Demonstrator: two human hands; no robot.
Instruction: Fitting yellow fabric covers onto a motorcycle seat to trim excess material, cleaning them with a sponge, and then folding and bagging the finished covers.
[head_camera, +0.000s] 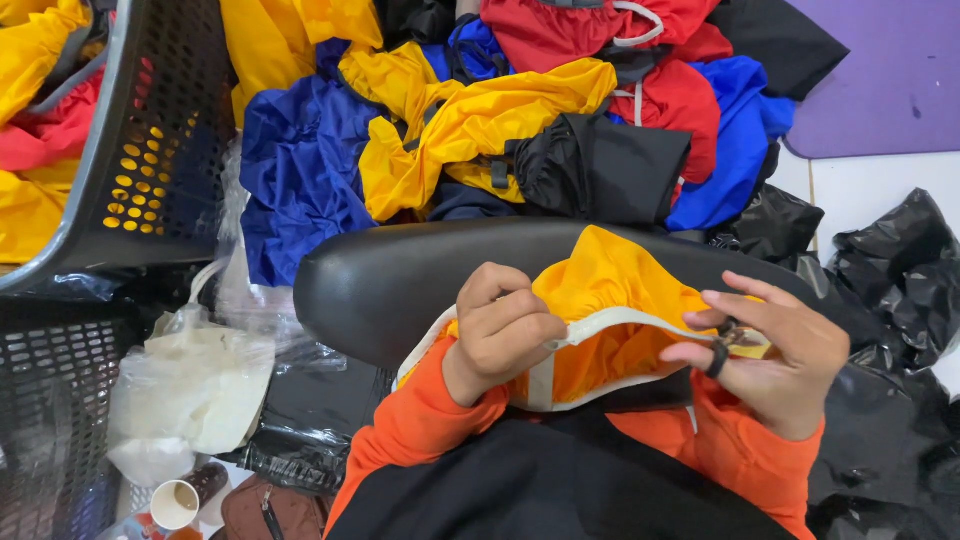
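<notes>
**Yellow cover held by its elastic hem, both hands pinching**

Here we start at the far left, where a dark perforated basket (150, 150) holds yellow and red fabric, with a clear plastic bag (190, 385) lying near it. Further right and far from us, a heap of blue, yellow, red and black covers (480, 130) lies behind a black padded seat back (400, 275). Our left hand (500, 330) is closed in a fist on the white elastic hem of the yellow fabric cover (610, 285), which sits near us, draped against the seat back. Our right hand (775, 350) pinches the same hem along with a small black cord stopper (722, 345). We judge the cover light, thin, soft and slippery, so the gathered hem is the surest grip.
</notes>
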